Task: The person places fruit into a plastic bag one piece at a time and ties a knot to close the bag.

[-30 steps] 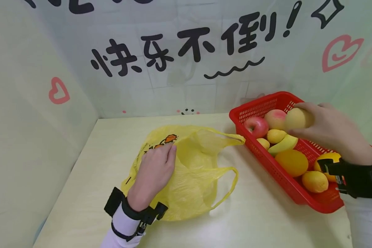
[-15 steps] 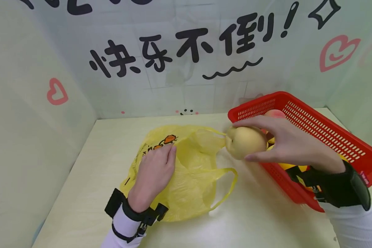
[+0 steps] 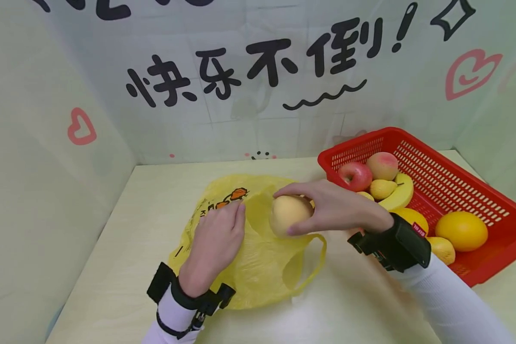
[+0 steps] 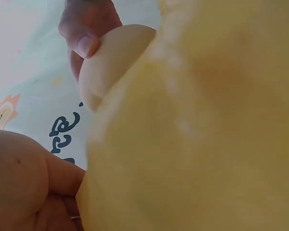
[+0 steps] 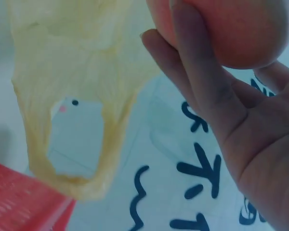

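A yellow plastic bag (image 3: 258, 272) lies on the table with its mouth and handles toward the right. My left hand (image 3: 218, 234) grips the bag's upper layer; in the left wrist view the bag's film (image 4: 192, 144) hides part of the fingers. My right hand (image 3: 337, 205) holds a peach (image 3: 289, 215) between thumb and fingers at the bag's mouth. The peach looks pale yellow from above and pinkish underneath in the right wrist view, where a bag handle (image 5: 113, 134) hangs beside it.
A red plastic basket (image 3: 505, 205) stands on the right. In it lie an apple (image 3: 355, 176), another peach (image 3: 382, 166), a banana (image 3: 402, 193), an orange (image 3: 462, 231) and several other yellow fruits. A printed cloth wall (image 3: 258, 129) rises behind the table.
My right hand has carried the peach leftward from above the basket to the bag's mouth. The left hand has kept its place on the bag.
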The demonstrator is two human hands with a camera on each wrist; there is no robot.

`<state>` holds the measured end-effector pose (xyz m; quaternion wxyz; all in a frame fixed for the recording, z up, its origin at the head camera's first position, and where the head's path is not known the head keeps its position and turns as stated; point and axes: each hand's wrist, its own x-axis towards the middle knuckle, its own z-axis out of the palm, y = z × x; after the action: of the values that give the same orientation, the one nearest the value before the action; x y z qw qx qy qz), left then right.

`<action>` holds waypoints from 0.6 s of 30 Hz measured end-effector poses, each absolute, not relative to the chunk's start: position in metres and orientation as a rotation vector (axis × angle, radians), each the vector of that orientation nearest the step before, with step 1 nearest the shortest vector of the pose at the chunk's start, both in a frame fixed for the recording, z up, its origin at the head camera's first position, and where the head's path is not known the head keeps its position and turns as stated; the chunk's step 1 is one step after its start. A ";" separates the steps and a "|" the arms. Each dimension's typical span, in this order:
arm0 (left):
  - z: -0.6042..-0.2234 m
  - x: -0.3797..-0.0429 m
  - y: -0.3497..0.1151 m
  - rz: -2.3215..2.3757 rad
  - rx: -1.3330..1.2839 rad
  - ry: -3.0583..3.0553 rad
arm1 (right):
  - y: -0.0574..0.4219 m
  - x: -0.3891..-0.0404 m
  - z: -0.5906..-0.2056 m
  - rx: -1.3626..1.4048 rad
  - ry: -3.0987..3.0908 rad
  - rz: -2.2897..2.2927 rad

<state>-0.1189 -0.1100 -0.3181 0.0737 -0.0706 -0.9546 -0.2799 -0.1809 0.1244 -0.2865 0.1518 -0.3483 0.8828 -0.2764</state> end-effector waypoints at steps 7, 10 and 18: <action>-0.318 -0.118 -0.108 -0.829 -0.231 -2.859 | 0.103 -0.198 -0.304 -0.902 2.429 -0.716; -0.317 -0.118 -0.106 -0.833 -0.232 -2.859 | 0.090 -0.201 -0.309 -0.881 2.453 -0.655; -0.317 -0.118 -0.102 -0.878 -0.254 -2.839 | 0.055 -0.200 -0.325 -1.103 2.528 -0.461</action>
<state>-0.1183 -0.1023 -0.3174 0.0795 -0.0847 -0.9489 -0.2934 -0.1999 0.0548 -0.3253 0.1715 -0.3887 0.8906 -0.1625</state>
